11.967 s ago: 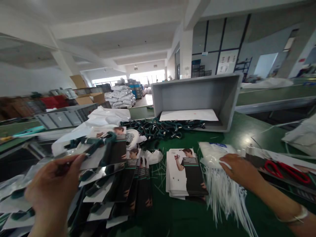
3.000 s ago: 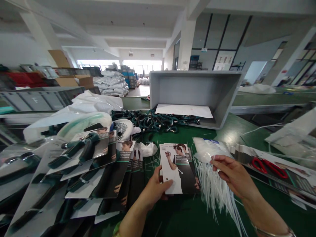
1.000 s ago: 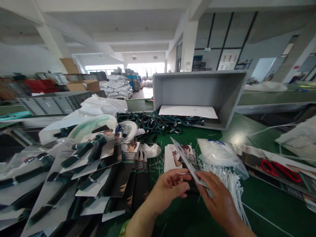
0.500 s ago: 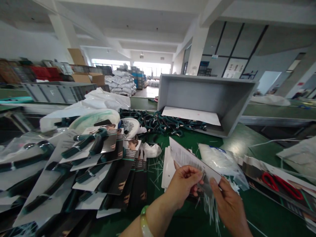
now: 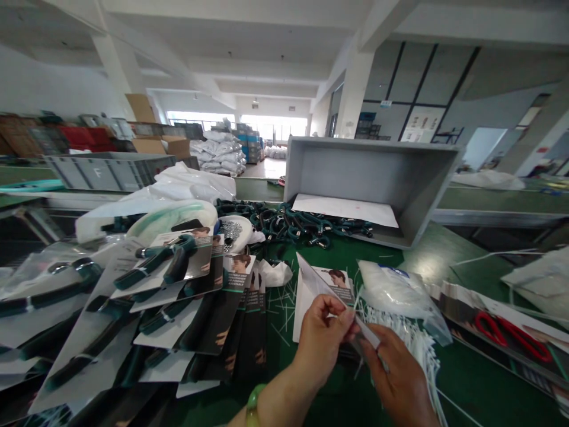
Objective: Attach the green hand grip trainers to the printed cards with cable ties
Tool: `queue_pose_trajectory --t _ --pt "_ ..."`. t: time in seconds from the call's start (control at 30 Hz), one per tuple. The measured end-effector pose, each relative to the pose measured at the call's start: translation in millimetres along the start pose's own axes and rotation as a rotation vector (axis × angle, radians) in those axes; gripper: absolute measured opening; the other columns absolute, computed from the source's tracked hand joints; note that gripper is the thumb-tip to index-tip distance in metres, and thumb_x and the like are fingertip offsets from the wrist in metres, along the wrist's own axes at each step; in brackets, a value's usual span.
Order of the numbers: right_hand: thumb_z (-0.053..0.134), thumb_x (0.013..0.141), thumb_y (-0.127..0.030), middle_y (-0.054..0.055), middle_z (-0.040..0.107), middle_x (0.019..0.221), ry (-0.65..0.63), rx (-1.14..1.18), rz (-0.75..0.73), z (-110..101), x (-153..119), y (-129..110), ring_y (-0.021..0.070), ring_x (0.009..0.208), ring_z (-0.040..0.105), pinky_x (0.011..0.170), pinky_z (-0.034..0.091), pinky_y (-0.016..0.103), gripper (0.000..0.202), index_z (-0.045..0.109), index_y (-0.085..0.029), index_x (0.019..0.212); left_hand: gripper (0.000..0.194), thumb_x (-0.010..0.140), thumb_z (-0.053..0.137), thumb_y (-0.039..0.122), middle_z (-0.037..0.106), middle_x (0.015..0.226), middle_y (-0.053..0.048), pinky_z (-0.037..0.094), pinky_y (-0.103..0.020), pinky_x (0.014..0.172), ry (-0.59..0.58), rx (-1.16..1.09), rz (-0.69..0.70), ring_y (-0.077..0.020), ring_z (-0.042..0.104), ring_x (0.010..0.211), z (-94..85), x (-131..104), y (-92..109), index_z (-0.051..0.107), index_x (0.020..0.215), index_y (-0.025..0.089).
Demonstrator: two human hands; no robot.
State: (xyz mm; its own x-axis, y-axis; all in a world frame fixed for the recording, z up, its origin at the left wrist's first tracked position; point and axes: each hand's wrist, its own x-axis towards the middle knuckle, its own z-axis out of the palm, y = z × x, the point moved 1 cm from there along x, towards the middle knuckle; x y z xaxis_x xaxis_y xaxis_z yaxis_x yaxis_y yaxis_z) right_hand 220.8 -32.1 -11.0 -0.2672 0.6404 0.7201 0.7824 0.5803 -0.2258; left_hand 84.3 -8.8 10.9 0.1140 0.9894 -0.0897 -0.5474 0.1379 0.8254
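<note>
A printed packaging card (image 5: 317, 281) stands tilted between my hands, seen nearly edge-on. My right hand (image 5: 398, 370) grips its near right end between thumb and fingers. At the card's middle, my left hand (image 5: 322, 332) is closed in a pinch, with a thin white cable tie (image 5: 357, 300) sticking up at its fingertips; the fingers hide where it meets the card. Beneath lie more cards (image 5: 340, 279) in a stack, the top one printed with a picture. Beside my right hand spreads a bunch of loose white cable ties (image 5: 420, 338).
Carded green-handled tools (image 5: 155, 267) pile up at the left. Loose tools (image 5: 293, 222) lie before a tipped grey crate (image 5: 373, 172). A white bowl (image 5: 242, 237) holds small metal parts. On the right are a bag of cable ties (image 5: 391, 284) and red-handled scissors (image 5: 511, 335).
The card has turned more edge-on and dropped slightly, uncovering the picture on the stack below. Both hands have shifted a little, and the right one no longer covers the loose cable ties.
</note>
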Motion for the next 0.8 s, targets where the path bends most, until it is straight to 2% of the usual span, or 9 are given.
queue_pose_trajectory --t 0.1,0.17,0.27,0.33,0.4,0.5,0.6,0.7,0.8 --pt "0.039 0.089 -0.024 0.009 0.063 0.088 -0.002 -0.09 -0.117 3 1 -7 0.0183 0.081 0.062 0.067 0.054 0.028 0.023 0.058 -0.018 0.102 0.042 0.064 0.07 0.043 0.052 0.077 0.004 0.045 -0.02 0.056 0.038 0.019 0.095 -0.0074 0.055 0.058 -9.3 -12 4 0.043 0.088 0.022" --pt "0.036 0.089 -0.02 0.009 0.064 0.086 -0.004 -0.177 -0.188 5 3 -13 0.0186 0.078 0.062 0.061 0.053 0.027 0.026 0.059 -0.018 0.101 0.042 0.065 0.07 0.04 0.053 0.079 0.003 0.043 -0.02 0.056 0.017 0.129 0.122 -0.0072 0.052 0.059 -18.7 -18 9 0.047 0.096 0.023" --pt "0.033 0.087 -0.014 0.009 0.065 0.084 -0.031 -0.258 -0.232 9 5 -20 0.0187 0.074 0.062 0.058 0.052 0.027 0.031 0.062 -0.017 0.097 0.03 0.065 0.069 0.039 0.051 0.066 0.003 0.039 -0.019 0.054 -0.041 0.355 0.054 -0.0074 0.047 0.055 -37.0 -18 15 0.057 0.08 0.016" --pt "0.034 0.086 -0.012 0.008 0.065 0.083 -0.077 -0.225 -0.223 11 7 -22 0.0177 0.073 0.062 0.061 0.052 0.027 0.031 0.063 -0.019 0.096 0.03 0.068 0.065 0.043 0.052 0.064 0.002 0.039 -0.02 0.055 0.006 0.442 0.037 -0.0089 0.047 0.056 -52.1 -11 14 0.056 0.07 0.015" --pt "0.035 0.087 -0.014 0.006 0.066 0.084 -0.123 -0.132 -0.218 12 10 -18 0.0168 0.076 0.062 0.068 0.051 0.028 0.03 0.063 -0.02 0.097 0.03 0.069 0.061 0.045 0.052 0.064 0.002 0.039 -0.021 0.055 0.107 0.501 0.075 -0.0107 0.049 0.058 -67.5 0 9 0.053 0.069 0.016" --pt "0.04 0.088 -0.021 0.005 0.066 0.084 -0.162 0.022 -0.122 11 22 7 0.0152 0.077 0.062 0.07 0.051 0.027 0.025 0.062 -0.021 0.099 0.026 0.075 0.053 0.043 0.05 0.059 0.003 0.036 -0.022 0.055 0.136 0.689 0.127 -0.0127 0.049 0.057 -84.4 15 -2 0.051 0.065 0.019" --pt "0.041 0.088 -0.028 0.004 0.066 0.081 -0.198 0.025 0.121 16 47 49 0.0136 0.069 0.06 0.064 0.049 0.025 0.025 0.063 -0.019 0.094 0.023 0.08 0.046 0.037 0.056 0.063 0.0 0.037 -0.025 0.062 0.134 0.992 0.195 -0.0165 0.053 0.064 -91.0 22 -8 0.055 0.067 0.019" --pt "0.039 0.087 -0.025 0.005 0.065 0.092 -0.347 -0.148 0.207 33 84 87 0.0153 0.082 0.06 0.075 0.047 0.027 0.027 0.063 -0.018 0.097 0.024 0.081 0.045 0.036 0.063 0.091 -0.009 0.038 -0.034 0.081 0.198 1.14 0.267 -0.0234 0.055 0.09 -92.4 23 -14 0.061 0.076 0.02" --pt "0.044 0.085 -0.022 0.008 0.064 0.095 -0.458 -0.226 0.191 68 125 106 0.0182 0.09 0.059 0.081 0.044 0.029 0.026 0.063 -0.016 0.101 0.023 0.075 0.054 0.035 0.051 0.124 -0.012 0.029 -0.04 0.098 0.203 1.098 0.329 -0.028 0.042 0.116 -93.9 25 -29 0.065 0.088 0.019"
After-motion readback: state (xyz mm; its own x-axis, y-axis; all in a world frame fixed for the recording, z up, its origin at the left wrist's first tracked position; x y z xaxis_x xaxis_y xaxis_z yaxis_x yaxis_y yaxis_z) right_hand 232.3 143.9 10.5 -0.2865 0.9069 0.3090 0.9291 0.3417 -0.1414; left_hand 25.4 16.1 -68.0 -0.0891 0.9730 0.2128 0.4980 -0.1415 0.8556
